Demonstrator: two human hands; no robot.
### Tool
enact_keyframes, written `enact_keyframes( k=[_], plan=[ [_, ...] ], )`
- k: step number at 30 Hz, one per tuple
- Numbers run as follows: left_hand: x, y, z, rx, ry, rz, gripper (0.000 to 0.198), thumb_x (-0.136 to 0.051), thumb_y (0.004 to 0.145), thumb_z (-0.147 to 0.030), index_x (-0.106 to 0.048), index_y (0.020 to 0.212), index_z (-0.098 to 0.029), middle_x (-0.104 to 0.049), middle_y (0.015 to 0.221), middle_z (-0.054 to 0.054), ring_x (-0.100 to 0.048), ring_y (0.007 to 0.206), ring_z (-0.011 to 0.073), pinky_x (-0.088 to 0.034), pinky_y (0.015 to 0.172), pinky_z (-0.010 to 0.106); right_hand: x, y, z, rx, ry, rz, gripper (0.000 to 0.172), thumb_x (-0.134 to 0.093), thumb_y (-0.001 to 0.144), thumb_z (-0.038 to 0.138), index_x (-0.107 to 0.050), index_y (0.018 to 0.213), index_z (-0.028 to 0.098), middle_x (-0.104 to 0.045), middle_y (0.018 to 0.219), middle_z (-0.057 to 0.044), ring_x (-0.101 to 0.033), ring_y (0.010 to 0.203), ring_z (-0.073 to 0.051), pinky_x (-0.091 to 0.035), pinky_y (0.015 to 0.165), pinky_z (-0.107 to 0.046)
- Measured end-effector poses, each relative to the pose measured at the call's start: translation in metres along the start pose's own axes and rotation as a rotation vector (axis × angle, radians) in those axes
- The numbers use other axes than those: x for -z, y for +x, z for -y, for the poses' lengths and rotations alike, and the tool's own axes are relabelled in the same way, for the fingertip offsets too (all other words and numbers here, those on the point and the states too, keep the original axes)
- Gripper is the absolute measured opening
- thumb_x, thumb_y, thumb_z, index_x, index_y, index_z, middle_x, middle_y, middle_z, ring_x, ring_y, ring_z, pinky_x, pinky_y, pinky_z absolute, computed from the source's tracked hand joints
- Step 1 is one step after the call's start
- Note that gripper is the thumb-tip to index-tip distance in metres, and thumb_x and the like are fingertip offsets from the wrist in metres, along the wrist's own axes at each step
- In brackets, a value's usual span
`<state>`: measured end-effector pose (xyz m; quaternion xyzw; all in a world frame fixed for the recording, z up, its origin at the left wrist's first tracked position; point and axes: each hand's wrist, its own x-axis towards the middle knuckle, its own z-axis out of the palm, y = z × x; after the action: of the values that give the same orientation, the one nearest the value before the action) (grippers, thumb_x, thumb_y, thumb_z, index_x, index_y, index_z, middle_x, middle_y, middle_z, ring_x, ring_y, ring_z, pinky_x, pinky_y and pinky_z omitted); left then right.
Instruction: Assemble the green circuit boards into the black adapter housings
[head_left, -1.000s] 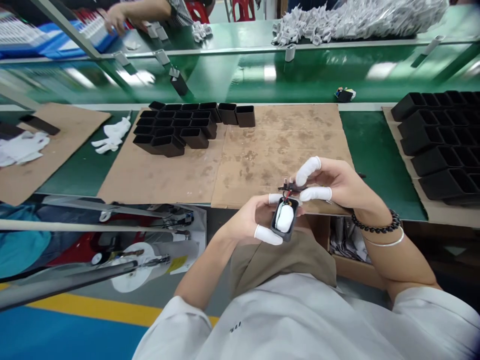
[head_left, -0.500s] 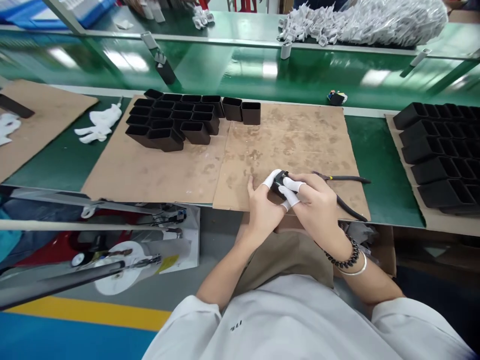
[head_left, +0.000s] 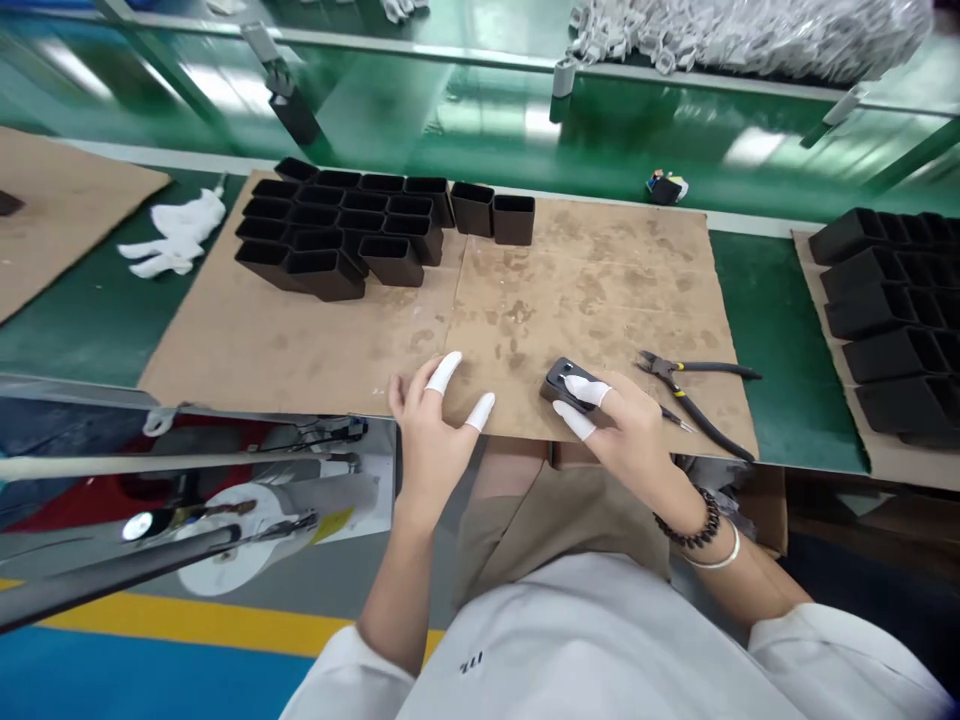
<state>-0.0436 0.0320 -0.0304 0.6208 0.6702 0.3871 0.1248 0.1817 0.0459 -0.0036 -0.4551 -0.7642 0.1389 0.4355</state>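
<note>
Between the thumb and index finger of my right hand [head_left: 626,425] is a small black plastic housing [head_left: 559,385], low over the front of the cardboard sheet [head_left: 525,310]. White finger cots cover the thumb and index fingertip. My left hand [head_left: 435,430] is apart from it, to the left, fingers spread and holding nothing, with white cots on two digits. Just right of my right hand lie diagonal cutters [head_left: 679,385] with black and yellow handles. A thin pointed tool [head_left: 679,418] shows partly beside them; the rest is hidden.
Black rectangular sleeves [head_left: 337,225] stand grouped at the back left, and more black sleeves [head_left: 900,320] at the far right. A white glove [head_left: 176,230] lies at left. Behind are a small circuit part [head_left: 666,187] and a plastic bag of white parts [head_left: 750,40].
My left hand has let go of the black housing and moved left, its fingers opening. My right hand keeps the housing, slightly lower. The view has shifted a little.
</note>
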Motion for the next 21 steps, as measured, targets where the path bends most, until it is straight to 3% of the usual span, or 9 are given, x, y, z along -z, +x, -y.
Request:
enact_keyframes(
  k=[4, 8, 10, 12, 15, 18, 21],
  plan=[
    [-0.002, 0.003, -0.001, 0.002, 0.045, 0.026, 0.039, -0.070, 0.090, -0.031, -0.065, 0.128, -0.026, -0.067, 0.140, 0.011, -0.059, 0.136, 0.0325, -0.013, 0.127, 0.065, -0.004, 0.000, -0.001, 0.000, -0.003, -0.059, 0.019, -0.074, 0.090, 0.023, -0.074, 0.108, 0.029, -0.078, 0.106, -0.009, -0.073, 0.093, -0.027, -0.060, 0.083, -0.044],
    [-0.004, 0.004, -0.007, 0.029, 0.054, 0.030, 0.036, -0.070, 0.090, -0.031, -0.066, 0.125, -0.029, -0.067, 0.141, 0.010, -0.057, 0.139, 0.0336, -0.011, 0.127, 0.067, -0.012, -0.003, -0.009, -0.077, -0.015, 0.044, 0.006, -0.070, 0.092, 0.028, -0.075, 0.096, 0.027, -0.075, 0.083, -0.006, -0.069, 0.076, -0.024, -0.058, 0.069, -0.039],
    [-0.003, 0.002, -0.012, 0.020, 0.018, 0.073, 0.038, -0.070, 0.090, -0.031, -0.065, 0.127, -0.029, -0.066, 0.141, 0.009, -0.052, 0.145, 0.0344, -0.012, 0.128, 0.067, -0.015, -0.004, -0.011, -0.179, 0.060, 0.030, 0.008, -0.076, 0.087, 0.031, -0.074, 0.092, 0.026, -0.075, 0.083, -0.006, -0.069, 0.077, -0.024, -0.059, 0.071, -0.039],
    [-0.001, -0.003, -0.020, -0.023, -0.062, 0.116, 0.044, -0.071, 0.089, -0.032, -0.062, 0.133, -0.030, -0.064, 0.145, 0.010, -0.043, 0.152, 0.0352, -0.010, 0.128, 0.068, -0.017, -0.003, -0.008, -0.330, 0.284, -0.073, 0.019, -0.085, 0.079, 0.033, -0.071, 0.090, 0.027, -0.076, 0.090, -0.003, -0.072, 0.085, -0.023, -0.061, 0.078, -0.037],
    [-0.001, -0.011, -0.037, -0.140, -0.219, 0.094, 0.061, -0.076, 0.087, -0.036, -0.054, 0.143, -0.029, -0.058, 0.153, 0.012, -0.036, 0.157, 0.0360, -0.008, 0.130, 0.067, -0.017, 0.000, 0.003, -0.673, 0.804, -0.164, 0.032, -0.090, 0.072, 0.038, -0.065, 0.089, 0.028, -0.077, 0.104, 0.002, -0.075, 0.097, -0.019, -0.065, 0.081, -0.032],
    [-0.005, -0.014, -0.055, -0.243, -0.376, 0.055, 0.073, -0.083, 0.080, -0.041, -0.053, 0.145, -0.026, -0.061, 0.149, 0.013, -0.045, 0.152, 0.0361, -0.021, 0.131, 0.060, -0.013, 0.005, 0.017, -1.005, 1.256, -0.023, 0.031, -0.084, 0.080, 0.049, -0.068, 0.095, 0.028, -0.079, 0.107, 0.001, -0.076, 0.097, -0.019, -0.068, 0.077, -0.031],
    [-0.010, -0.013, -0.070, -0.225, -0.465, 0.005, 0.067, -0.086, 0.076, -0.037, -0.061, 0.137, -0.023, -0.072, 0.134, 0.011, -0.064, 0.133, 0.0332, -0.035, 0.127, 0.053, -0.006, 0.009, 0.028, -1.131, 1.496, 0.157, 0.031, -0.078, 0.086, 0.051, -0.072, 0.102, 0.025, -0.081, 0.109, -0.003, -0.077, 0.103, -0.022, -0.069, 0.084, -0.035]
  ],
)
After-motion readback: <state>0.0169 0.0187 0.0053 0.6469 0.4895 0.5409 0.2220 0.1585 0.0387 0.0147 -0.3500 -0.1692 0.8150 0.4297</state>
